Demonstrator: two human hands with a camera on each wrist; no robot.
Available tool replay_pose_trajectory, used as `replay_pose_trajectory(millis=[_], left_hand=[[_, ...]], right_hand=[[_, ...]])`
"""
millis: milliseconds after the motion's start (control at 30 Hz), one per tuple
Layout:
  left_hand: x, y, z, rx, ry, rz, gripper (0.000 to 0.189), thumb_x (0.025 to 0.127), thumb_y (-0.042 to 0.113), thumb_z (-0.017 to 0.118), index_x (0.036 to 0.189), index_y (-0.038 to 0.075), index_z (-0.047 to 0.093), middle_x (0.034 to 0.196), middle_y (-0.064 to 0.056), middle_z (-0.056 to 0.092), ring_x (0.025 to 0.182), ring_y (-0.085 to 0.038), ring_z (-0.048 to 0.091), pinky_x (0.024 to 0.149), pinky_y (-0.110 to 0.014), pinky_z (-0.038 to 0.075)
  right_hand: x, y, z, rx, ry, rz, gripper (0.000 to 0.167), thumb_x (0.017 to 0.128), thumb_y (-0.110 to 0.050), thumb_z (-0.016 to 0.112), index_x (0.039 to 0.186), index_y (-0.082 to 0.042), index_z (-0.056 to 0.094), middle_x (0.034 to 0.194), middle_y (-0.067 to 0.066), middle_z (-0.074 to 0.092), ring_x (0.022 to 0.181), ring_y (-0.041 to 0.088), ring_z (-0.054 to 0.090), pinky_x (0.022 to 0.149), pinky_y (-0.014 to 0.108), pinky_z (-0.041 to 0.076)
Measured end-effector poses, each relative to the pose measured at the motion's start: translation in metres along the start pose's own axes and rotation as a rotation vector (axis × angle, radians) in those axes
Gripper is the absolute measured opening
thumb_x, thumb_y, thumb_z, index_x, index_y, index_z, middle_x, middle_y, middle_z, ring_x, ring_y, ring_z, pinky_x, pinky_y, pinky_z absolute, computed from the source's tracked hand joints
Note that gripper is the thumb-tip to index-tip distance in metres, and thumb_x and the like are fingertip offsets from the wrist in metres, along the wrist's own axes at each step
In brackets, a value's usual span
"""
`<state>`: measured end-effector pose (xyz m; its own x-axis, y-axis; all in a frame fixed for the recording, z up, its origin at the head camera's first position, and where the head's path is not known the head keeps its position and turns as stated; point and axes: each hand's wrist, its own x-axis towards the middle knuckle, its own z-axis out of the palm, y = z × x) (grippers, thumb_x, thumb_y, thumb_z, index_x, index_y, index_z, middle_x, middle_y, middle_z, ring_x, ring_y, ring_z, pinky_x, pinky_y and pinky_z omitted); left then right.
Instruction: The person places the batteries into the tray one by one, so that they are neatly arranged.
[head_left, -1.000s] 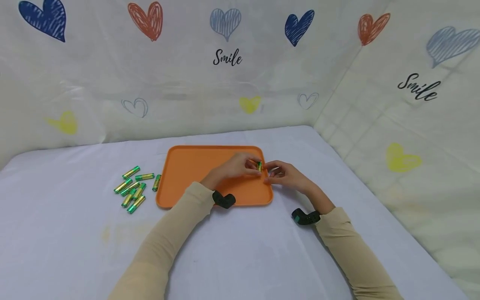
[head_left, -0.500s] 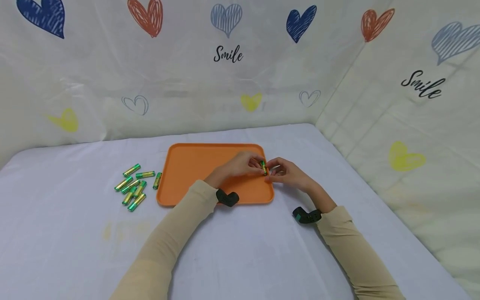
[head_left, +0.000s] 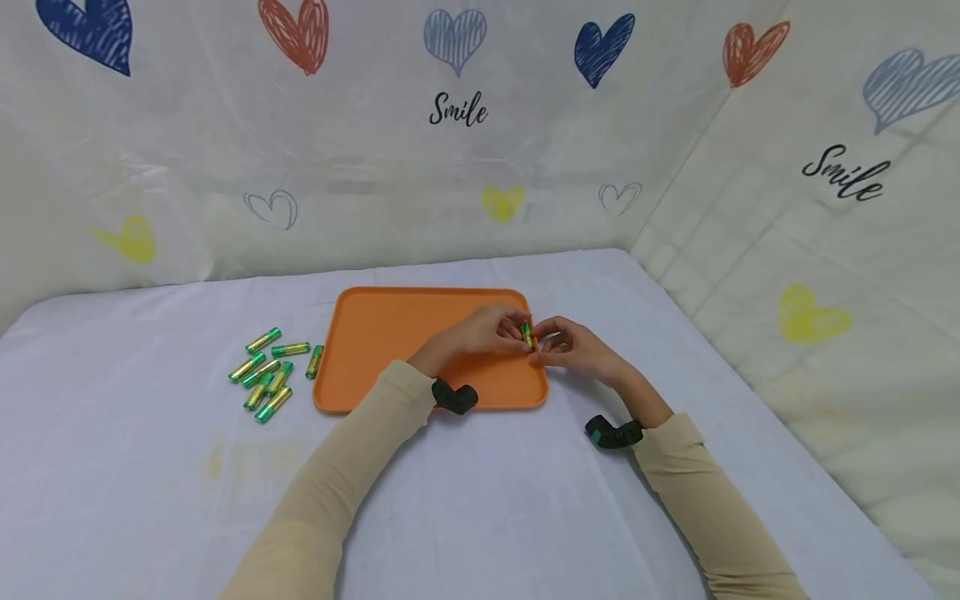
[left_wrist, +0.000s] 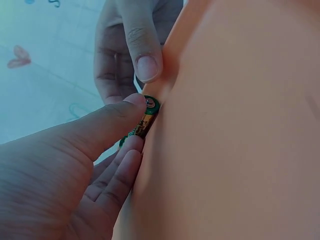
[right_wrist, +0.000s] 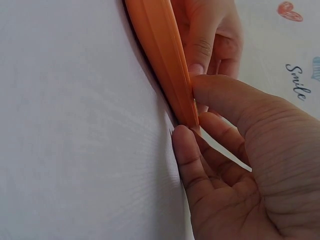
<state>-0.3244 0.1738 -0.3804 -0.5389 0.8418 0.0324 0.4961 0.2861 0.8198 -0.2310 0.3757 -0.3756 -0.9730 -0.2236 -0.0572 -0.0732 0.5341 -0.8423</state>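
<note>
My left hand (head_left: 480, 331) reaches over the orange tray (head_left: 397, 323) and pinches a green-and-gold battery (left_wrist: 146, 122) between thumb and fingers. The battery stands tilted against the inner side of the tray's right rim, one end facing up in the left wrist view. At that same rim, from outside, is my right hand (head_left: 573, 346). Its thumb lies at the rim's top and its fingers curl beneath, gripping the tray edge in the right wrist view. The two hands' fingertips are close together across the rim. The lower end of the battery is partly hidden by my left fingers.
Several more batteries (head_left: 246, 367) lie loosely bunched on the white cloth left of the tray. One battery (head_left: 314, 362) lies right beside the tray's left rim. A white backdrop (head_left: 360, 167) with printed hearts rises behind the table and along the right side.
Since one second ago my left hand has shifted slightly right, bringing the battery against the tray's right rim. The right hand stays at the rim. Over the last half second almost nothing moves.
</note>
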Motion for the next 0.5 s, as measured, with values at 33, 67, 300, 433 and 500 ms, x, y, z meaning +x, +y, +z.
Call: replay_pose_trajectory(millis=[33,67,300,433,500], left_hand=[[-0.0006,0.0006,-0.0002,-0.009,-0.001,-0.006,0.056,0.090,0.015,0.071,0.138,-0.002,0.048,0.128,-0.012,0.059,0.105,-0.020,0.063,0.092,-0.025,0.050],[-0.0013,0.0015,-0.0006,-0.021,-0.003,-0.012,0.057,0.090,0.014,0.071,0.139,-0.002,0.047,0.128,-0.013,0.058,0.106,-0.020,0.062,0.092,-0.025,0.050],[-0.0059,0.0033,-0.0030,-0.090,-0.013,-0.032,0.056,0.090,0.011,0.071,0.138,-0.002,0.047,0.128,-0.014,0.057,0.111,-0.022,0.061,0.093,-0.025,0.050],[-0.0083,0.0023,-0.0043,-0.100,-0.026,-0.025,0.057,0.090,0.010,0.071,0.139,-0.002,0.046,0.128,-0.015,0.056,0.112,-0.023,0.060,0.093,-0.025,0.049],[-0.0099,0.0021,-0.0050,-0.101,-0.032,-0.017,0.059,0.090,0.010,0.071,0.141,-0.002,0.044,0.127,-0.016,0.056,0.113,-0.023,0.060,0.094,-0.025,0.049]], right_hand=[[0.0002,0.0002,0.0000,-0.004,-0.001,-0.005,0.045,0.087,-0.012,0.075,0.125,0.002,0.053,0.118,0.017,0.056,0.093,0.023,0.055,0.079,0.022,0.047],[0.0004,0.0001,0.0000,-0.004,0.001,-0.006,0.045,0.087,-0.011,0.074,0.125,0.002,0.053,0.118,0.017,0.056,0.093,0.023,0.055,0.079,0.022,0.047],[0.0003,0.0008,-0.0005,-0.018,-0.003,-0.026,0.044,0.088,-0.011,0.073,0.125,0.003,0.052,0.119,0.019,0.056,0.095,0.023,0.055,0.080,0.021,0.047],[0.0000,0.0015,-0.0003,-0.025,0.001,-0.024,0.045,0.088,-0.011,0.073,0.125,0.003,0.052,0.119,0.018,0.056,0.096,0.022,0.056,0.081,0.022,0.047],[0.0000,0.0016,-0.0003,-0.026,0.000,-0.021,0.045,0.088,-0.011,0.073,0.125,0.003,0.053,0.118,0.018,0.057,0.096,0.022,0.056,0.081,0.022,0.047]])
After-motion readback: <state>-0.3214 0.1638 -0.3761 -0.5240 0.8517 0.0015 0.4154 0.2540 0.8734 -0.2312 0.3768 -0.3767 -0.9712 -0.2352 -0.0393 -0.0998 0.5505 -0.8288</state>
